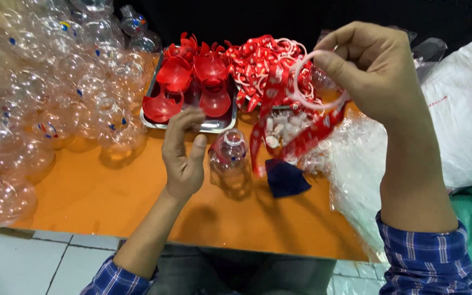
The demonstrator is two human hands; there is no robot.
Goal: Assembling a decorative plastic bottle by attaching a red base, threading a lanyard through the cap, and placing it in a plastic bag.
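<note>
Here the right hand (375,71) is raised above the far right part of the orange table (110,191), its fingers pinched on a white plastic ring (315,82) from which a red printed strap (307,136) hangs down toward the table. The left hand (184,150) hovers over the middle of the table, loosely curled and holding nothing, with its thumb close beside a small clear round bottle (229,153) that stands upright there. Just beyond the left hand, toward the far edge, a metal tray (219,124) holds red plastic pieces (192,82) shaped like scooped cups. To the right of the tray lies a heap of more red straps with white rings (263,63). A pile of clear round bottles (45,93) covers the left side of the table, reaching to its near left corner. A dark blue cloth scrap (285,177) lies just right of the single bottle, and crumpled clear plastic bags (356,175) spread along the right edge.
</note>
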